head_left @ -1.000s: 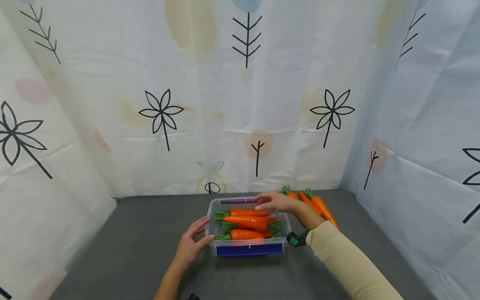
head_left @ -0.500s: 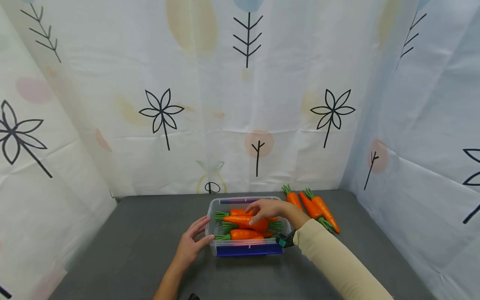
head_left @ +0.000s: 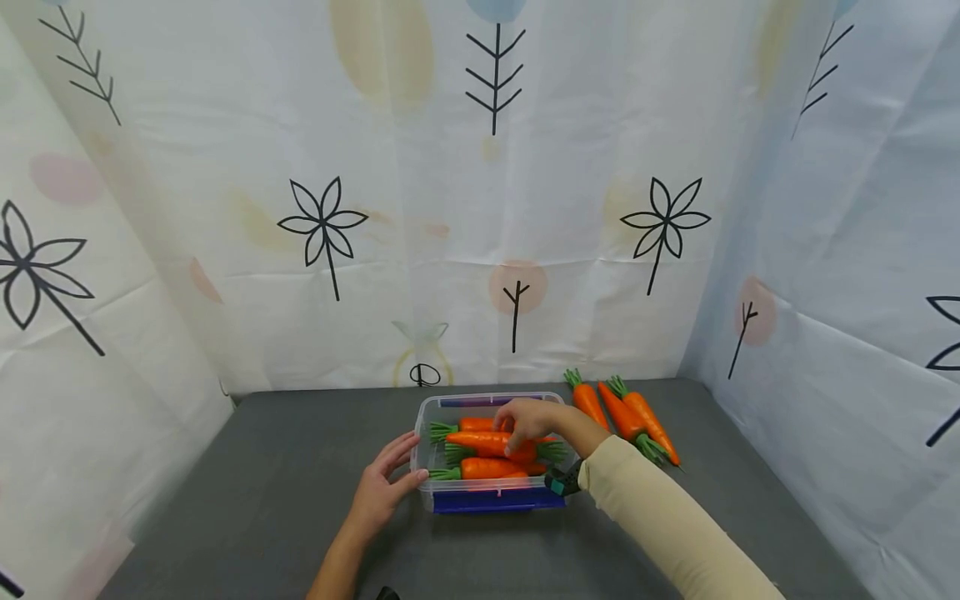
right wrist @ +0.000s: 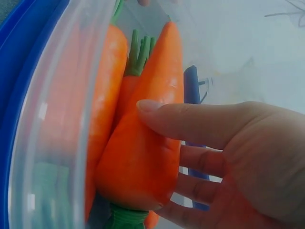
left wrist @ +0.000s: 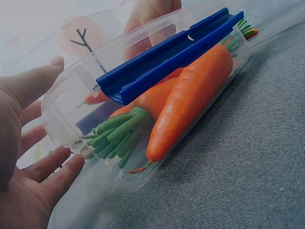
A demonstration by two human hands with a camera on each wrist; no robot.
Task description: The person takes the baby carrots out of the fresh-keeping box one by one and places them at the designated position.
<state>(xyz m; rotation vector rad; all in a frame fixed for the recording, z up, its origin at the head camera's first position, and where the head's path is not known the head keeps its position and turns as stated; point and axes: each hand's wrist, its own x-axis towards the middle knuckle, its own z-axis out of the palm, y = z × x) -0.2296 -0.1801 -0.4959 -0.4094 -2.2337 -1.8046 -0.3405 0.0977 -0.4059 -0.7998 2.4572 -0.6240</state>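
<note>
A clear plastic box (head_left: 498, 484) with blue clips holds several orange carrots with green tops. My left hand (head_left: 381, 490) steadies its left end, the thumb at the near corner of the rim and the fingers fairly straight along the outer wall (left wrist: 59, 138). Inside the box, my right hand (head_left: 527, 423) pinches the topmost carrot (right wrist: 143, 152), thumb on one side and fingers round the other. This carrot lies across others, its thick end towards the right; another carrot (left wrist: 190, 102) shows through the near wall.
Three more carrots lie on the grey tabletop (head_left: 285, 483) right of the box: one carrot (head_left: 587, 403) by its back corner, a middle carrot (head_left: 621, 410) and an outer carrot (head_left: 651, 423). A patterned white curtain (head_left: 420, 208) encloses the back and sides.
My right hand has moved from the box's far right rim, left and down to the topmost carrot, and now grips it. The left hand and the box have stayed put.
</note>
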